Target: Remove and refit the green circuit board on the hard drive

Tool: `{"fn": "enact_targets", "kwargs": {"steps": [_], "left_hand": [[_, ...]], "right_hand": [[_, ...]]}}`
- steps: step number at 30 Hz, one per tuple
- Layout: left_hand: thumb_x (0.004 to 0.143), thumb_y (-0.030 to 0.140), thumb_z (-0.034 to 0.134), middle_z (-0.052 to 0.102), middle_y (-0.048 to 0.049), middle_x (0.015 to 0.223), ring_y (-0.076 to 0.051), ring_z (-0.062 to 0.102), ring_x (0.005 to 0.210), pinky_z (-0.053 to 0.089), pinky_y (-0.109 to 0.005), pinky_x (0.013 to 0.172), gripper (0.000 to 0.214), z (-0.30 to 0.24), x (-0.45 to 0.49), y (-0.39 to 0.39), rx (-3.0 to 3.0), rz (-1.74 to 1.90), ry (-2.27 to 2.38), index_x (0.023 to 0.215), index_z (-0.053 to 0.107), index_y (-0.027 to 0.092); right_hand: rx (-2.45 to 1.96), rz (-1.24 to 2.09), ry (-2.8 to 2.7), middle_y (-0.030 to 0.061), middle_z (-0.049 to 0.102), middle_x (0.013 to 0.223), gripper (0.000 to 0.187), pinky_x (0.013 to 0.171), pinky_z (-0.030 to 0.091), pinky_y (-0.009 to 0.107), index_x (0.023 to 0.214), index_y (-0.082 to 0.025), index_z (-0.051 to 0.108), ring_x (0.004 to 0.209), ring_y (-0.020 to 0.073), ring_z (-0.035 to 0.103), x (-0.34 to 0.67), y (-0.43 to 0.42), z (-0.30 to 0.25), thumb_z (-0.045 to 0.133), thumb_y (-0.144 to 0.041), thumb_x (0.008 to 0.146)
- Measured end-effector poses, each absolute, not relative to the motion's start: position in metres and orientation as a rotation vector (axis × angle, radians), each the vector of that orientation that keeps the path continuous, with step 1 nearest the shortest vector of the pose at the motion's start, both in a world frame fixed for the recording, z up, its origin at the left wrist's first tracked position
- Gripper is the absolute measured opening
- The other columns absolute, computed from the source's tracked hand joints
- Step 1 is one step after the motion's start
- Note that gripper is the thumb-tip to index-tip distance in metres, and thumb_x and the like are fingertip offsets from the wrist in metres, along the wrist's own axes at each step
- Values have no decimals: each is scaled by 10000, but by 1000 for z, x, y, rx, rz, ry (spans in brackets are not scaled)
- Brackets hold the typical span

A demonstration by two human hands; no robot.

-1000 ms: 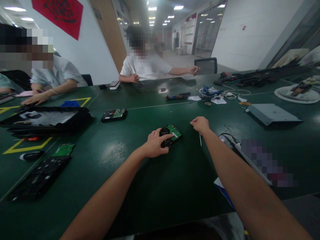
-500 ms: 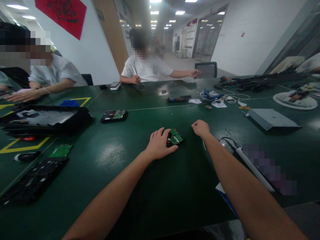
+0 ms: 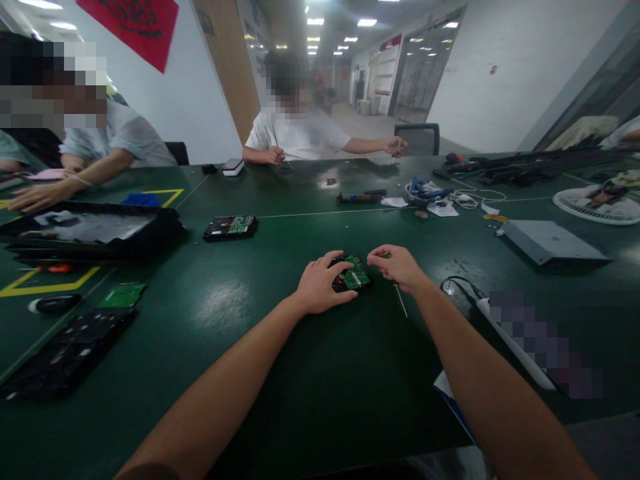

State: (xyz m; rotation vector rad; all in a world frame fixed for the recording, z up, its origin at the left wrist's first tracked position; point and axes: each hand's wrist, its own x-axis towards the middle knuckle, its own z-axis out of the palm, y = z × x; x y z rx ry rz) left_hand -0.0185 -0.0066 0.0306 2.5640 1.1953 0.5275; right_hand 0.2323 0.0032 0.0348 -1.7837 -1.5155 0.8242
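A hard drive (image 3: 354, 276) with a green circuit board facing up lies on the dark green table (image 3: 280, 373) in front of me. My left hand (image 3: 320, 287) rests on its left side, fingers curled over the top and holding it. My right hand (image 3: 397, 265) is closed beside the drive's right edge, gripping a thin screwdriver (image 3: 400, 298) whose shaft points back toward me.
A second hard drive (image 3: 231, 227) lies further left. A black tray (image 3: 85, 230), a keyboard-like panel (image 3: 70, 350) and a green board (image 3: 121, 295) sit at the left. A grey box (image 3: 547, 241) and cables (image 3: 440, 193) are at the right. Two people sit across the table.
My right hand has moved left, from apart from the drive to right beside its edge. My left hand has stayed on the drive, which sits slightly nearer to me.
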Motion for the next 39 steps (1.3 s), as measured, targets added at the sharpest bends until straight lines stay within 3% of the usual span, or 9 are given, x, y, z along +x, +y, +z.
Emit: {"fn": "enact_targets", "kwargs": {"steps": [4, 8, 12, 19, 26, 39], "left_hand": [[858, 608, 728, 437, -44, 1612, -352, 453, 1445, 409, -556, 1167, 582, 27, -15, -4, 2548, 612, 1237, 1376, 642, 358], [854, 591, 748, 471, -38, 1584, -365, 450, 1436, 416, -584, 1152, 515, 22, -10, -4, 2506, 645, 1338, 1311, 686, 363], [871, 569, 739, 461, -44, 1593, -366, 457, 1436, 422, -583, 1149, 506, 22, -13, -4, 2526, 649, 1291, 1326, 678, 356], [894, 472, 728, 513, -19, 1561, -330, 476, 1430, 428, -548, 1153, 496, 20, -20, -3, 2562, 703, 1163, 1370, 641, 363], [921, 498, 681, 585, -7, 1513, -344, 438, 1454, 406, -578, 1155, 424, 19, -16, -4, 2593, 633, 1201, 1324, 684, 364], [915, 512, 674, 604, 8, 1506, -323, 436, 1463, 405, -559, 1162, 426, 20, -15, -4, 2596, 627, 1216, 1311, 691, 355]], "right_hand": [[-1425, 1237, -1255, -8, 647, 694, 255, 421, 276, 186, 926, -174, 721, 507, 66, 437, 232, -2, 33, 832, -323, 751], [-1366, 1339, -1183, -29, 584, 622, 316, 411, 230, 189, 896, -160, 723, 496, 60, 408, 236, -4, 28, 889, -322, 682], [-1365, 1388, -1174, -26, 574, 605, 265, 403, 194, 202, 898, -162, 717, 478, 59, 387, 236, -6, 27, 860, -267, 700], [-1347, 1495, -1298, -58, 493, 555, 232, 422, 213, 208, 960, -186, 704, 482, 78, 388, 231, -14, 30, 814, -291, 785], [-1394, 1496, -1341, -56, 475, 539, 165, 421, 212, 209, 946, -173, 701, 469, 78, 384, 224, -15, 29, 770, -254, 820], [-1447, 1395, -1360, -53, 509, 584, 167, 405, 230, 204, 896, -177, 669, 462, 69, 395, 219, -17, 28, 777, -243, 788]]}}
